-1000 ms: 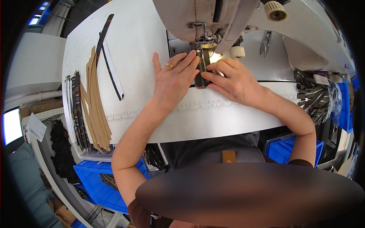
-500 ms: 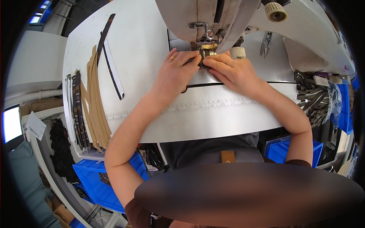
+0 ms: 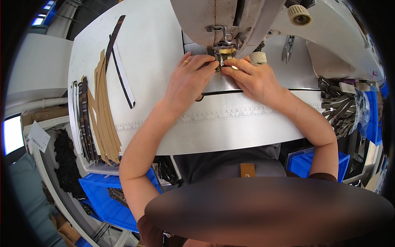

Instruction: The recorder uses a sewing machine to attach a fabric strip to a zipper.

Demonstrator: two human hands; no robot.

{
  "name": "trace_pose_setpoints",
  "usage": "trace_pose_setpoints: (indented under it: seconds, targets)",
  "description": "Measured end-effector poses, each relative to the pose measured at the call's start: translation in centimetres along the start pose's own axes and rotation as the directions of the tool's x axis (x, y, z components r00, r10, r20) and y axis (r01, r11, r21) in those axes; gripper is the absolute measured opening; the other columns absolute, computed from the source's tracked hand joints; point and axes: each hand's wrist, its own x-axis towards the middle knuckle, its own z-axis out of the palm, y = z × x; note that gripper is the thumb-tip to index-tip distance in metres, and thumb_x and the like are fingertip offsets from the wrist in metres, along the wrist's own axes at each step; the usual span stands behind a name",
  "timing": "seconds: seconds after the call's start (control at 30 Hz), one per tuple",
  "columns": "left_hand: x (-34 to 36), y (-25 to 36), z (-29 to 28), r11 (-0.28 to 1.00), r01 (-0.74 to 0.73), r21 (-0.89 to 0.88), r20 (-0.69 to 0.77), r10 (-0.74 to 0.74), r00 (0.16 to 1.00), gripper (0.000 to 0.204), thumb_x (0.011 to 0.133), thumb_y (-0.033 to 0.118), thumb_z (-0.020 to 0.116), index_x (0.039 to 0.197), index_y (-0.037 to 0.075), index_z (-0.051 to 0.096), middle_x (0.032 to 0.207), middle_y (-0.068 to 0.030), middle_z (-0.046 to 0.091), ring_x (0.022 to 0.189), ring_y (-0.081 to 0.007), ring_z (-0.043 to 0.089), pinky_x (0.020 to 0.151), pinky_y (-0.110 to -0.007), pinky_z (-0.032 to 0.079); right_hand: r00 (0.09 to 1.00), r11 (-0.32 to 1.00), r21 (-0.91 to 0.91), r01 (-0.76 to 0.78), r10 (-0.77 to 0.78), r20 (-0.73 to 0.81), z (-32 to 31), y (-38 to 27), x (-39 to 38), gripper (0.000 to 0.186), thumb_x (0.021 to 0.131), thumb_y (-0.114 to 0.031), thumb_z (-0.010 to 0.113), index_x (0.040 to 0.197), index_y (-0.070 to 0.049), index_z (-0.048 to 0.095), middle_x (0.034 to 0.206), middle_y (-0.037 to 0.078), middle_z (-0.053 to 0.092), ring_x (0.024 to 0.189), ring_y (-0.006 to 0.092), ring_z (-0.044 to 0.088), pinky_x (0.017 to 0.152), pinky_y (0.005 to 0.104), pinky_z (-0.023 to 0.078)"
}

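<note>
Apparently the work is partway: at upper centre, the zipper strip (image 3: 222, 61) runs up to the sewing machine's (image 3: 197, 20) foot, a short end left in front. The left hand's (image 3: 189, 80) fingers bunch at its left edge, the right hand's (image 3: 257, 80) nearly close at its right; I cannot tell whether either pinches it. Tan strips (image 3: 103, 119), middle left, and dark strips (image 3: 339, 105), far right, lie apart, seemingly waiting.
</note>
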Motion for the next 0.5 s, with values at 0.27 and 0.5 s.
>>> trace_pose_setpoints:
  seconds: [0.27, 0.5]
  targets:
    - [0.6, -0.7, 0.8, 0.995, -0.067, 0.071, -0.083, 0.073, 0.994, 0.024, 0.081, 0.008, 0.07, 0.105, 0.008, 0.068, 0.108, -0.0015, 0.062, 0.093, -0.0236, 0.062, 0.094, -0.043, 0.047, 0.985, 0.978, 0.129, -0.163, 0.154, 0.075, -1.2, 0.6, -0.6, 0.025, 0.081, -0.01, 0.068, 0.105, -0.003, 0.068, 0.095, 0.005, 0.066, 0.086, 0.0243, 0.059, 0.072, 0.0324, 0.049]
    - [0.3, -0.7, 1.0, 0.988, 0.067, -0.143, -0.15, -0.089, 0.985, 0.02, 0.08, 0.009, 0.072, 0.1, 0.009, 0.069, 0.099, -0.0006, 0.064, 0.091, -0.0226, 0.061, 0.095, -0.044, 0.045, 0.534, -0.005, 0.635, -0.772, 0.538, 0.652, -3.6, 2.3, 3.0, 0.034, 0.093, -0.023, 0.06, 0.111, 0.007, 0.06, 0.09, 0.009, 0.066, 0.069, 0.0093, 0.062, 0.06, 0.0225, 0.051]
